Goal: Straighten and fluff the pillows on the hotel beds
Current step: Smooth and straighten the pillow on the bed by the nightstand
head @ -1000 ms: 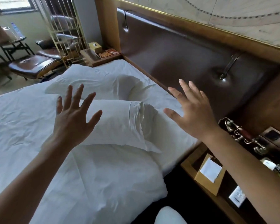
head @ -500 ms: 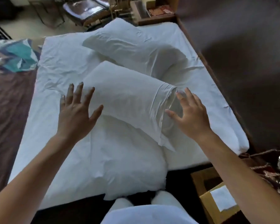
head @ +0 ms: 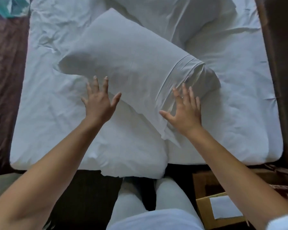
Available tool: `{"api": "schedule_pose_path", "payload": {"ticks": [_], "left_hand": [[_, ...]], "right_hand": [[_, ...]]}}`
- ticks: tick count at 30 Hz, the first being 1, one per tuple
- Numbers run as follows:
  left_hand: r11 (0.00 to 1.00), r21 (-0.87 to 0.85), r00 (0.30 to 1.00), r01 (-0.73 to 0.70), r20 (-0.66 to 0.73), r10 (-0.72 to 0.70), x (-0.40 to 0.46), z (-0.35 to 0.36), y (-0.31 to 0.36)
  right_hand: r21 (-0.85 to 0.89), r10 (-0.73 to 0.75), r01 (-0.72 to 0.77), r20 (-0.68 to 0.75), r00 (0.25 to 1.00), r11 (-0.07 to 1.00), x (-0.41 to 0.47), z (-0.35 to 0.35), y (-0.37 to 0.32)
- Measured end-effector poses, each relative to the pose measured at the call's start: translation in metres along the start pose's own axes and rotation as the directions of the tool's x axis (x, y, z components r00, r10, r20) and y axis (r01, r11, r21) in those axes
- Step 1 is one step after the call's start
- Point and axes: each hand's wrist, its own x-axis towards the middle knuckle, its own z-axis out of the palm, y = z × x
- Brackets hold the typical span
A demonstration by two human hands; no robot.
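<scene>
Both hands out over the bed [head: 45, 123] now, fingers spread wide, gripping nothing. The left hand [head: 99, 101] sits at the near edge of the white pillow [head: 128, 63], fingertips at its underside fold. The right hand [head: 184, 110] is flat against the pillow's hemmed open end. That pillow lies slanted across the white sheet, its near edge over a rumpled duvet [head: 123, 146]. A second pillow [head: 181, 17] lies just behind it, toward the top of view
</scene>
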Motion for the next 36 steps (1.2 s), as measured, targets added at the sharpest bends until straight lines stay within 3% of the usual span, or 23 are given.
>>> {"api": "schedule_pose_path", "payload": {"ticks": [3,6,8,10,11,13,16,19,23,26,31,36], "left_hand": [[0.987,-0.096,0.990,0.126,0.082,-0.118,0.021,0.028,0.010],[0.897,-0.289,0.931,0.335,0.247,-0.268,0.048,0.058,0.023],[0.737,-0.425,0.841,0.525,0.394,-0.371,0.066,0.074,0.033],[0.484,-0.570,0.747,0.664,0.547,-0.379,0.075,0.086,0.046],[0.368,-0.628,0.727,0.686,0.588,-0.354,0.077,0.091,0.051],[0.245,-0.686,0.725,0.685,0.611,-0.317,0.079,0.099,0.058],[0.281,-0.667,0.723,0.690,0.637,-0.267,0.076,0.102,0.055],[0.333,-0.622,0.702,0.709,0.666,-0.251,0.075,0.102,0.048],[0.431,-0.622,0.754,0.653,0.587,-0.295,0.084,0.099,0.054],[0.451,-0.639,0.779,0.623,0.559,-0.284,0.088,0.092,0.056],[0.467,-0.683,0.820,0.561,0.534,-0.205,0.066,0.083,0.039],[0.557,-0.719,0.886,0.416,0.458,-0.072,0.064,0.044,0.024]], "right_hand": [[-0.016,0.041,-0.040,0.081,0.996,0.999,0.011,0.032,0.006],[-0.072,0.060,-0.048,0.176,0.982,0.996,0.014,0.061,0.010],[-0.089,0.041,-0.024,0.193,0.980,0.996,0.016,0.075,0.014],[-0.095,0.033,-0.014,0.205,0.978,0.995,0.018,0.086,0.017],[-0.105,0.031,-0.010,0.202,0.979,0.994,0.018,0.091,0.018],[-0.095,0.033,-0.018,0.159,0.987,0.995,0.015,0.103,0.022],[-0.026,0.064,-0.063,0.065,0.996,0.998,0.005,0.120,0.027],[-0.011,0.083,-0.082,0.066,0.994,0.997,-0.006,0.135,0.029],[-0.058,0.035,-0.030,0.091,0.995,0.998,-0.004,0.145,0.035],[-0.065,0.027,-0.021,0.091,0.995,0.998,0.007,0.143,0.041],[0.037,-0.015,0.020,-0.126,0.992,0.999,0.012,0.131,0.055],[0.045,-0.088,0.104,-0.280,0.956,0.994,0.014,0.075,0.049]]}}
